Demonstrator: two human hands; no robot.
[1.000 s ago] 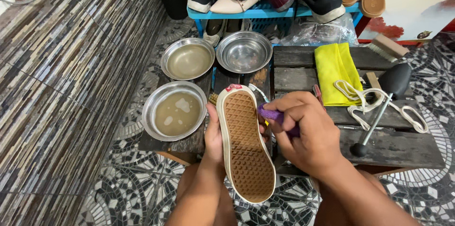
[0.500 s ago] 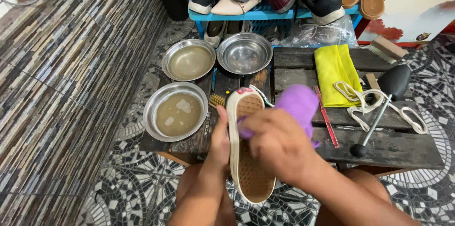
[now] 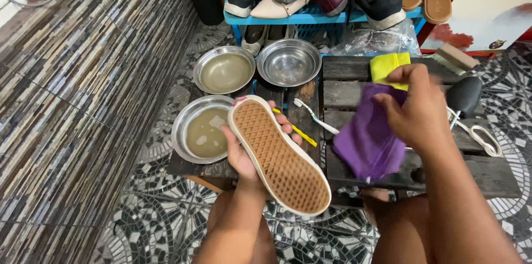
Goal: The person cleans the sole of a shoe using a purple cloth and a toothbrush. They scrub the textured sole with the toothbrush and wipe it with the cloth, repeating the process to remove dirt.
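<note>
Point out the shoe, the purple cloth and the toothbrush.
shoe (image 3: 280, 156): head view, middle of its tan waffle sole.
purple cloth (image 3: 366, 142): head view, centre of the hanging fabric.
toothbrush (image 3: 316, 117): head view, white handle lying on the wooden table.

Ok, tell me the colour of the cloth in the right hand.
Purple cloth, held by the right hand; head view.

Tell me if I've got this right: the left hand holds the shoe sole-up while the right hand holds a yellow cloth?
Not quite. In the head view, the right hand holds a purple cloth; the yellow cloth lies behind it on the wooden table. The left hand does hold the shoe sole-up.
</note>
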